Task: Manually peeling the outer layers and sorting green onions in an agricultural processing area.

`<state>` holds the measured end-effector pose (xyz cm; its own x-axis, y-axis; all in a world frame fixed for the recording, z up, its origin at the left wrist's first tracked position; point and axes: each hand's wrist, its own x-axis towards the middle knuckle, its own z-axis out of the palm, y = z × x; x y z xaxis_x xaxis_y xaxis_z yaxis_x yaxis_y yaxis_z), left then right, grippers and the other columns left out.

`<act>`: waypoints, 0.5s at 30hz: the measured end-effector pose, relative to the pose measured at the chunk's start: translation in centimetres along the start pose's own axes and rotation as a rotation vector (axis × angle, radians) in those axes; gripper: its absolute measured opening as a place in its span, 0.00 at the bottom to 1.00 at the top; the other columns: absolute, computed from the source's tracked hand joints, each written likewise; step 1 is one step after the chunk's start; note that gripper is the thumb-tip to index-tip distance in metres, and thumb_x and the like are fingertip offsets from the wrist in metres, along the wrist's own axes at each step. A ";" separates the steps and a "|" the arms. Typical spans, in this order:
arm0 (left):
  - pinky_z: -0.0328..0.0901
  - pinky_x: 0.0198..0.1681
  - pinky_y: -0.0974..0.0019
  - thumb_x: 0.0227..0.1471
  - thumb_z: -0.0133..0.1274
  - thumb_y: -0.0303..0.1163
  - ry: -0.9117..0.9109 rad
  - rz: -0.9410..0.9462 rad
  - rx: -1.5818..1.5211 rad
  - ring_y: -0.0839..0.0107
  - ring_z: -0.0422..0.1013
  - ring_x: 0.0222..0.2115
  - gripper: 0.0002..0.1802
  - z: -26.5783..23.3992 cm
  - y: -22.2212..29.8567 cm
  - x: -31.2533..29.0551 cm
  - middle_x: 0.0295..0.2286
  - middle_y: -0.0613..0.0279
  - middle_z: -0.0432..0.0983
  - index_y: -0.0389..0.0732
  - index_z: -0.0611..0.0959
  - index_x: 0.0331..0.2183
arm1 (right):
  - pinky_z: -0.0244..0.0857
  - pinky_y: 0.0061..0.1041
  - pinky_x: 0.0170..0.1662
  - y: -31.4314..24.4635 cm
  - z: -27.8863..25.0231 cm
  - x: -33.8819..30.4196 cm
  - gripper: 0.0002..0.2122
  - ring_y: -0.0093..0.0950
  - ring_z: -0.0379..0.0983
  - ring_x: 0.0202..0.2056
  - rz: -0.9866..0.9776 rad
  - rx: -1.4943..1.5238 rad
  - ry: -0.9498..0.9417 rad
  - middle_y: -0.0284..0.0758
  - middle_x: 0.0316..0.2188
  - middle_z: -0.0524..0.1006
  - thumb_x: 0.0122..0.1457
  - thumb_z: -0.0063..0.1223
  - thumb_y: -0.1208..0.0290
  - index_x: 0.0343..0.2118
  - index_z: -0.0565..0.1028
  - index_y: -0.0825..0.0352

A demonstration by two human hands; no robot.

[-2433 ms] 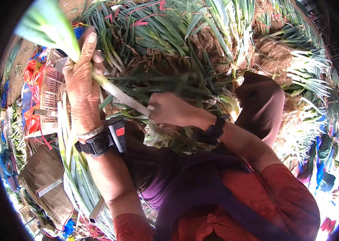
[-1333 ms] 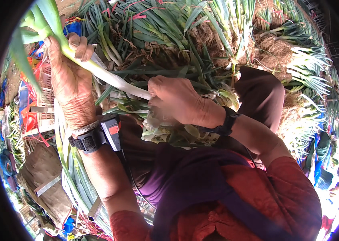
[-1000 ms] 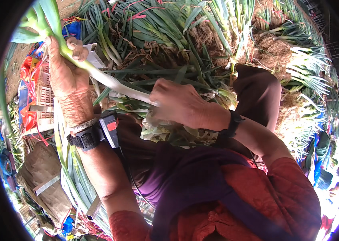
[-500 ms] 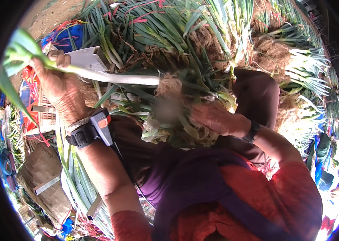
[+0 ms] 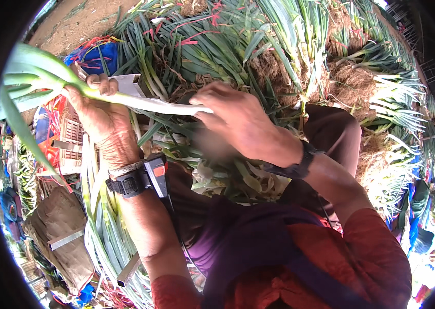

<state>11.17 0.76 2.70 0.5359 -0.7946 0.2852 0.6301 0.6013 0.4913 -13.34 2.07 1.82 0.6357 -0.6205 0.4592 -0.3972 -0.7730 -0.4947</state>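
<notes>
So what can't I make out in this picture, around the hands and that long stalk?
All in the head view:
Root end of the held stalk: unclear beside the blurred right hand; I can't tell if it has roots.
Right hand's contact with the stalk: lost in the same blur.
Tips of the stalk's leaves: cut off by the picture's dark left edge.
Lower right root bundle: details washed out by glare.

A pale slatted crate (image 5: 76,123) has bright red plastic (image 5: 48,149) against its left side. Above the crate is a bundle of blue plastic (image 5: 103,57) with red strings (image 5: 91,43) across its top; farther above spreads sandy ground (image 5: 81,28). Below the crate lies a creased brown sheet (image 5: 55,213) (paper or card, hard to tell), with a metal bar (image 5: 66,239) over it.
</notes>
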 end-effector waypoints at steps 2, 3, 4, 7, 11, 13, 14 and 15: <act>0.55 0.26 0.72 0.55 0.50 0.47 -0.057 -0.027 -0.019 0.76 0.58 0.20 0.26 0.3 -0.5 -0.3 0.21 0.66 0.66 0.42 0.69 0.50 | 0.67 0.30 0.35 0.3 1.9 1.7 0.10 0.37 0.73 0.34 -0.015 -0.057 0.065 0.42 0.35 0.74 0.53 0.52 0.75 0.39 0.72 0.69; 0.55 0.25 0.72 0.55 0.50 0.46 -0.096 -0.030 -0.030 0.76 0.58 0.20 0.26 0.7 -0.7 -0.8 0.21 0.66 0.66 0.41 0.68 0.50 | 0.67 0.30 0.35 0.6 2.7 2.2 0.10 0.37 0.73 0.33 -0.001 0.036 0.068 0.41 0.34 0.75 0.53 0.52 0.75 0.38 0.73 0.70; 0.55 0.25 0.72 0.55 0.50 0.46 -0.125 -0.032 -0.032 0.76 0.58 0.20 0.25 0.7 -0.9 -0.7 0.21 0.65 0.66 0.42 0.68 0.50 | 0.67 0.30 0.34 0.8 3.4 2.8 0.09 0.37 0.73 0.32 0.013 0.129 0.069 0.41 0.32 0.75 0.53 0.52 0.74 0.37 0.73 0.71; 0.54 0.24 0.72 0.56 0.49 0.46 -0.124 -0.069 -0.055 0.76 0.57 0.20 0.25 1.0 -1.2 -0.9 0.21 0.64 0.66 0.42 0.68 0.50 | 0.67 0.29 0.31 1.4 4.1 3.4 0.07 0.36 0.73 0.26 0.050 0.194 0.058 0.40 0.26 0.76 0.53 0.52 0.76 0.33 0.74 0.73; 0.54 0.24 0.72 0.57 0.48 0.45 -0.111 -0.084 -0.078 0.76 0.57 0.20 0.23 0.3 -0.9 -0.8 0.22 0.65 0.65 0.42 0.70 0.49 | 0.66 0.22 0.22 0.8 3.4 3.3 0.05 0.26 0.73 0.21 0.385 0.644 -0.015 0.39 0.26 0.76 0.56 0.49 0.76 0.33 0.74 0.71; 0.55 0.24 0.72 0.57 0.48 0.45 -0.125 -0.091 -0.084 0.76 0.56 0.20 0.23 0.6 -0.8 -0.5 0.22 0.65 0.65 0.43 0.70 0.49 | 0.62 0.15 0.16 1.8 2.2 2.6 0.05 0.17 0.70 0.19 0.516 1.288 -0.019 0.37 0.26 0.76 0.60 0.47 0.74 0.34 0.73 0.69; 0.55 0.24 0.73 0.56 0.49 0.46 -0.139 -0.092 -0.091 0.76 0.56 0.20 0.24 0.6 -0.8 -0.3 0.22 0.65 0.65 0.42 0.70 0.49 | 0.61 0.15 0.15 2.2 1.5 2.2 0.05 0.18 0.69 0.18 0.536 1.382 -0.006 0.36 0.25 0.76 0.60 0.48 0.73 0.35 0.73 0.69; 0.55 0.24 0.73 0.56 0.49 0.46 -0.158 -0.086 -0.086 0.76 0.56 0.20 0.24 0.1 -0.6 -0.2 0.22 0.65 0.65 0.42 0.70 0.49 | 0.61 0.15 0.15 2.4 1.1 1.7 0.06 0.18 0.69 0.17 0.557 1.484 0.002 0.36 0.25 0.75 0.60 0.48 0.73 0.35 0.73 0.69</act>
<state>10.64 0.50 2.40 0.3872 -0.8426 0.3743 0.7194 0.5300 0.4490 -12.51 -0.70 0.54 0.6363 -0.7712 -0.0178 0.4028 0.3518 -0.8450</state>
